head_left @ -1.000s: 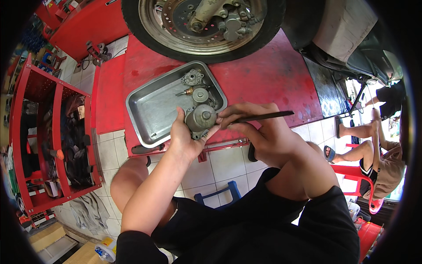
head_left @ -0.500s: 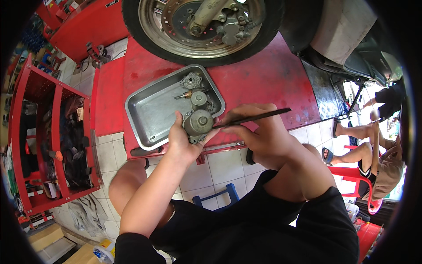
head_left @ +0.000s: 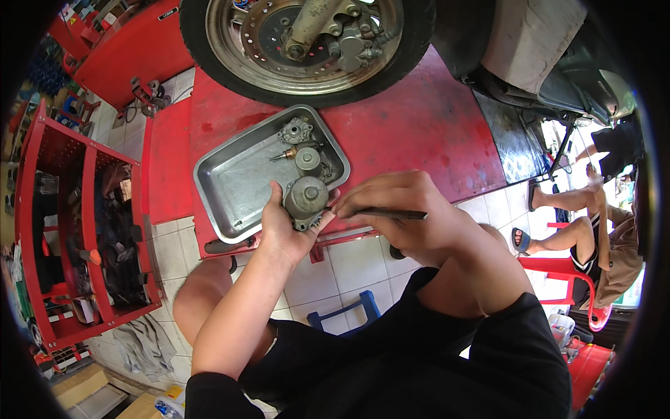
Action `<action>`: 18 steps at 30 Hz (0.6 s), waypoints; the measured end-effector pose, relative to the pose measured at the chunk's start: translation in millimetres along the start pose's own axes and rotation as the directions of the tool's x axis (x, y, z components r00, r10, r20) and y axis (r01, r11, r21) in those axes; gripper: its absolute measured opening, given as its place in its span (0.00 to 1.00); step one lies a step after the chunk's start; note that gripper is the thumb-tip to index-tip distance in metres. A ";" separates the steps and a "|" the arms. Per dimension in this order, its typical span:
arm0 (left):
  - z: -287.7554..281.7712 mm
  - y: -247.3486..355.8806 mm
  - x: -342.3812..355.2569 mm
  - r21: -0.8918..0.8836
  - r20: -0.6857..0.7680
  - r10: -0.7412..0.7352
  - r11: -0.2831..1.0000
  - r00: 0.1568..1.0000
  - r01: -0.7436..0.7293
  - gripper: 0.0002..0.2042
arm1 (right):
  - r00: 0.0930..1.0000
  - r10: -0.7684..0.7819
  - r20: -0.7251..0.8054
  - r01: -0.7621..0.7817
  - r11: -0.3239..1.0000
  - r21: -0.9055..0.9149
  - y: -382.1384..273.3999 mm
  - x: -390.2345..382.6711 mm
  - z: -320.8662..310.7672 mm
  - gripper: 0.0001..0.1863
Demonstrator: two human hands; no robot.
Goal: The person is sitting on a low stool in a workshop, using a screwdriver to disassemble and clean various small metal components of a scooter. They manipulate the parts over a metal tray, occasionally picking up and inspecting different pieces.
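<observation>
Head view: at red platform [head_left: 412, 126] above tiled floor [head_left: 347, 264], left hand [head_left: 281, 234] around housing [head_left: 306, 200], right hand [head_left: 410, 197] around tool [head_left: 399, 214].

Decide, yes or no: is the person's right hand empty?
No, the right hand holds a thin dark rod.

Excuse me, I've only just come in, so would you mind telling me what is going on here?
A person's left hand cradles a round metal part over the near edge of a metal tray. The right hand holds a dark bar, its tip at or close to the part's side; contact is unclear. More metal parts lie in the tray, on a red platform below a motorcycle wheel.
</observation>
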State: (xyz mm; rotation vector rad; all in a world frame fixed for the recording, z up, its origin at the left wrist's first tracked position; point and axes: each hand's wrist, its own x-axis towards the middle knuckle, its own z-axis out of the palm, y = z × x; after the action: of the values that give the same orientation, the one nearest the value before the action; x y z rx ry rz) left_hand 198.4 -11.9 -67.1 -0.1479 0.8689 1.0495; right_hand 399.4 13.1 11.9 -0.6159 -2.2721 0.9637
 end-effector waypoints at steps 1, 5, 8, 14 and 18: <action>-4.0 0.3 3.1 -0.009 0.024 -0.008 1.000 1.000 0.008 0.39 | 0.999 0.036 -0.007 -0.036 0.999 -0.019 -3.1 0.4 -2.4 0.14; -7.2 0.1 4.3 -0.023 0.088 -0.025 0.999 0.996 0.027 0.39 | 0.971 0.222 -0.091 -0.229 0.971 -0.071 -9.1 -1.6 0.1 0.14; 0.4 -0.9 2.1 -0.060 0.087 -0.046 0.997 0.995 0.051 0.40 | 0.977 0.152 -0.152 -0.162 0.985 -0.055 -13.1 4.5 -0.2 0.16; 1.7 1.2 6.1 -0.009 0.030 0.008 1.000 1.000 -0.007 0.39 | 0.981 -0.030 -0.189 0.042 0.998 0.055 -12.8 4.0 5.4 0.22; 9.2 4.9 -2.1 -0.025 0.086 -0.005 1.000 0.996 0.007 0.39 | 0.986 0.102 -0.132 -0.113 0.991 -0.075 -8.7 -6.3 1.0 0.21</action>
State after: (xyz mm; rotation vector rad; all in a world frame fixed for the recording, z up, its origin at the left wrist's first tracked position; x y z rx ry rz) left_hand 199.1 -6.2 -58.2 -0.1261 0.7773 1.0543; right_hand 401.7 3.3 15.8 -0.8200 -2.1914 0.8585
